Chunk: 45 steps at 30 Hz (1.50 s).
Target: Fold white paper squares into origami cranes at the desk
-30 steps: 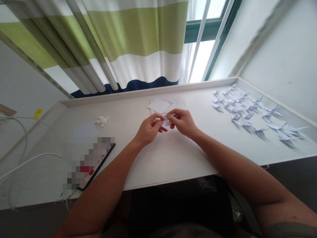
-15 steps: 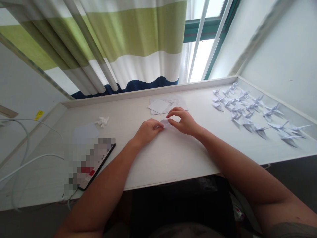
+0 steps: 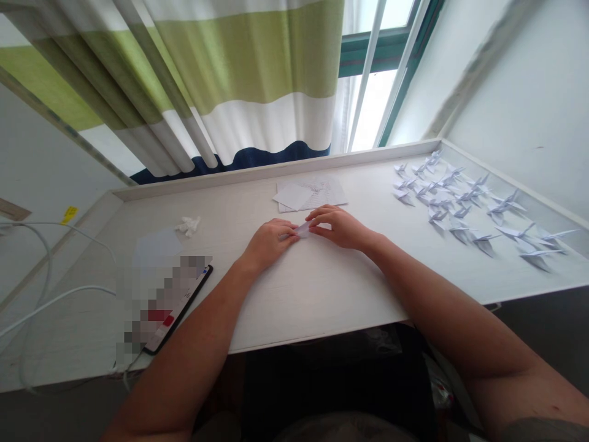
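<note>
Change: both hands have dropped from a raised pinch to the desk top; the folded paper now lies pressed flat there.
Cables (image 3: 32,294): white, looping over the desk's far left edge.
Phone (image 3: 177,307): dark slab near the front-left, screen blurred out.
Loose sheet (image 3: 159,244): flat, just behind the phone.
Crumpled scrap (image 3: 189,225): small white wad, behind the sheet.
Left hand (image 3: 269,241): fingers curled, tips pinning the paper's left end.
Folded paper (image 3: 304,229): small white piece, centre of desk (image 3: 322,294), between the two hands, mostly covered.
Right hand (image 3: 341,227): fingers laid narrow over the paper's right end, pressing down.
Paper stack (image 3: 313,191): square sheets, just behind the hands.
Paper cranes (image 3: 460,202): many, in rows along the right side, well apart from the hands.
</note>
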Tool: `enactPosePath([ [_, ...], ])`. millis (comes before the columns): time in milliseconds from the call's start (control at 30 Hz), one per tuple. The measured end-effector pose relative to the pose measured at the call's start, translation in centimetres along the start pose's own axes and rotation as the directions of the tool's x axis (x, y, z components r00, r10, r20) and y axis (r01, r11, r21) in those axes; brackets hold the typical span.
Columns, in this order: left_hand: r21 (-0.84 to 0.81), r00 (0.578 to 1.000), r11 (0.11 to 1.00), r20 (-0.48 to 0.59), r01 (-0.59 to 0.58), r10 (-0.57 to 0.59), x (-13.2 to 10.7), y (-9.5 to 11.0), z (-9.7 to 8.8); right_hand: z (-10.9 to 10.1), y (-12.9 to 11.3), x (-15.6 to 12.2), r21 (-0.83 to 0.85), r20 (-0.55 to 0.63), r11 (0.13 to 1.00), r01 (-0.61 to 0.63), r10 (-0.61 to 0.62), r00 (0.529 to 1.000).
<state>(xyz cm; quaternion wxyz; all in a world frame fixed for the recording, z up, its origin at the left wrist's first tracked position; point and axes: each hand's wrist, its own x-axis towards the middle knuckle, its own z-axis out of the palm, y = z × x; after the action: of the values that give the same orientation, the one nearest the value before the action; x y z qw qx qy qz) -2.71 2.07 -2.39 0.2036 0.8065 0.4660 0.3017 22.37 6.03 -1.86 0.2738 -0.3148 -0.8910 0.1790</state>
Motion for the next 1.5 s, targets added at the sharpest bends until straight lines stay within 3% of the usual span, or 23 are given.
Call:
enactPosePath([
  [133, 0.009, 0.999, 1.0, 0.036, 0.004, -0.004, -0.1, 0.5, -0.6, 0.3, 0.6, 0.1, 0.049, -0.04, 0.998, -0.036, 0.038, 0.998],
  [267, 0.019, 0.998, 0.999, 0.048, 0.043, -0.044, -0.2, 0.7, -1.1, 0.1, 0.8, -0.1, 0.061, 0.005, 0.998, -0.031, 0.03, 1.0],
  [600, 0.068, 0.996, 0.997, 0.082, 0.02, -0.025, -0.1, 1.1, -1.4, -0.6, -0.9, 0.0, -0.155, 0.054, 0.974, 0.166, -0.159, 0.986],
  [800, 0.029, 0.995, 1.0, 0.096, 0.001, -0.004, -0.3, 0.8, -1.5, -0.7, 0.0, -0.2, -0.214, 0.096, 0.97, 0.12, -0.101, 0.99],
  [1100, -0.069, 1.0, 0.998, 0.028, 0.001, 0.001, -0.4, 0.5, -1.6, -0.9, 0.5, -0.3, -0.114, 0.136, 0.993, 0.034, -0.018, 0.991],
  [1367, -0.022, 0.995, 0.999, 0.089, -0.04, 0.042, -0.2, -0.2, -2.4, -1.0, 0.5, -0.3, -0.073, 0.144, 0.997, 0.025, -0.014, 0.989],
  [1500, 0.005, 0.996, 1.0, 0.088, 0.002, -0.003, -0.1, 0.0, -2.8, -1.0, 0.4, -0.4, -0.083, 0.145, 0.996, 0.033, -0.02, 0.989],
])
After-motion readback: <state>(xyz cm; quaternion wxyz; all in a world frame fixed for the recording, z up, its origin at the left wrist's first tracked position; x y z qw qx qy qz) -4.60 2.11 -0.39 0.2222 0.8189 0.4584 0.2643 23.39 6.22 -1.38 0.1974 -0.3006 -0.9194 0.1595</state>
